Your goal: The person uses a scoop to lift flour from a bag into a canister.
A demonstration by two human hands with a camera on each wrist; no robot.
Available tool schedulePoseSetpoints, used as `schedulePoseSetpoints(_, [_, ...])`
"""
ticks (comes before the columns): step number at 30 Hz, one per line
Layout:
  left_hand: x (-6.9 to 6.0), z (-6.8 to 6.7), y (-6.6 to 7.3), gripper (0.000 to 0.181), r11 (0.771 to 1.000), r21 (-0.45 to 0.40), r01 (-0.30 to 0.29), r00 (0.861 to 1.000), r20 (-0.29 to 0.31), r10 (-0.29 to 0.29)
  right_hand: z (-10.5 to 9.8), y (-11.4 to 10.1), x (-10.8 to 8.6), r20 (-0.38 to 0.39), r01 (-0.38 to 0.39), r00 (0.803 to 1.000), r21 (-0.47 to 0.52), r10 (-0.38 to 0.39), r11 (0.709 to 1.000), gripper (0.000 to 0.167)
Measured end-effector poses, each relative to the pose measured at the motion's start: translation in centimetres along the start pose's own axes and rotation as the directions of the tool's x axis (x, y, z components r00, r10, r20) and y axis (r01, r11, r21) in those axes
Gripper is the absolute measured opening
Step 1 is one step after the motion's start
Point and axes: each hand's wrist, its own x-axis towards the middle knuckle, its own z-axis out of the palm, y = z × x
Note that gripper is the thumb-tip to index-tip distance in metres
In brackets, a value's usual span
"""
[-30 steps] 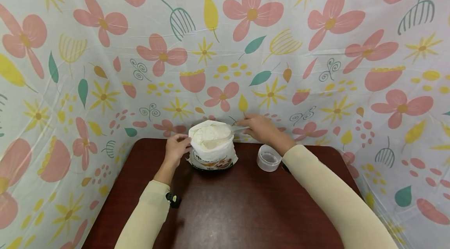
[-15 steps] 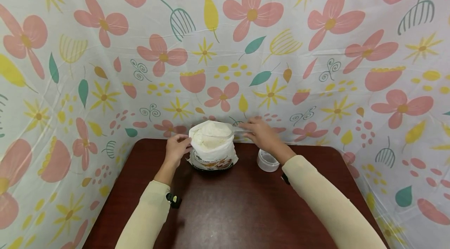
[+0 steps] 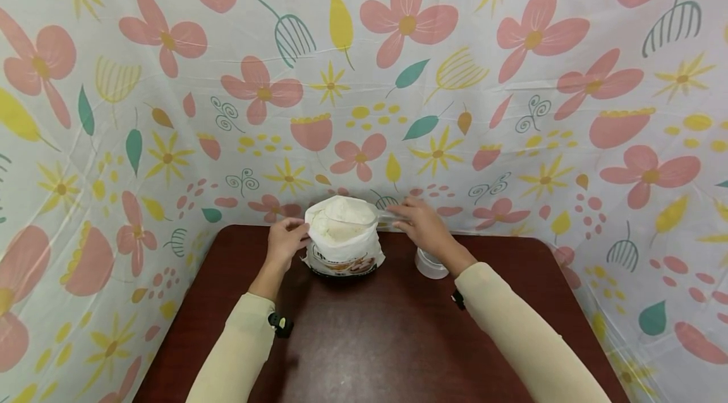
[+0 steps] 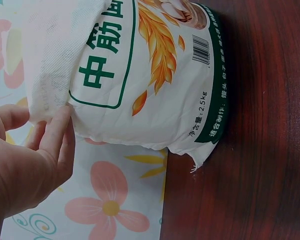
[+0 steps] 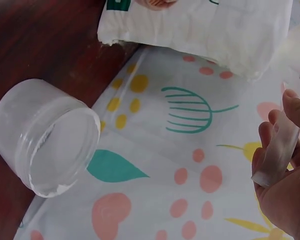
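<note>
A white bag [image 3: 344, 245] of pale powder stands open at the table's back, its green print and wheat picture facing the left wrist camera. At the bag's left rim, my left hand [image 3: 286, 240] pinches the folded edge; in the left wrist view that hand [image 4: 32, 155] has thumb and fingers on the white rim. My right hand [image 3: 423, 226], right of the bag, holds the handle of a clear scoop [image 3: 364, 216] whose bowl lies over the powder. The right wrist view shows the translucent handle [image 5: 279, 152] gripped in the right hand [image 5: 285, 185].
A clear round tub [image 5: 47, 137] stands upright on the dark red table [image 3: 364, 340], right of the bag and partly behind my right wrist in the head view. Flowered cloth [image 3: 364, 74] hangs behind the table and along both sides.
My right hand has shifted slightly right and down, and its forearm now covers more of the tub. The scoop's bowl has risen out of the powder. My left hand has stayed on the rim.
</note>
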Motion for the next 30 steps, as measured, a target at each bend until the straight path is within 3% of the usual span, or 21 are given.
schedulePoseSetpoints(10, [-0.2, -0.1, 0.0, 0.029, 1.0, 0.004, 0.005, 1.0, 0.005, -0.005, 0.1, -0.1, -0.6, 0.001, -0.021, 1.0, 0.042, 0.021, 0.999, 0.039])
schedulePoseSetpoints(16, [-0.2, -0.1, -0.1, 0.029, 1.0, 0.0, 0.006, 1.0, 0.004, -0.006, -0.3, 0.0, -0.9, 0.035, -0.078, 0.997, 0.078, 0.076, 0.994, 0.04])
schedulePoseSetpoints(30, [-0.1, -0.1, 0.1, 0.027, 1.0, 0.003, -0.002, 1.0, 0.002, 0.002, -1.9, 0.9, -1.8, 0.012, -0.095, 0.995, 0.041, 0.095, 0.995, 0.042])
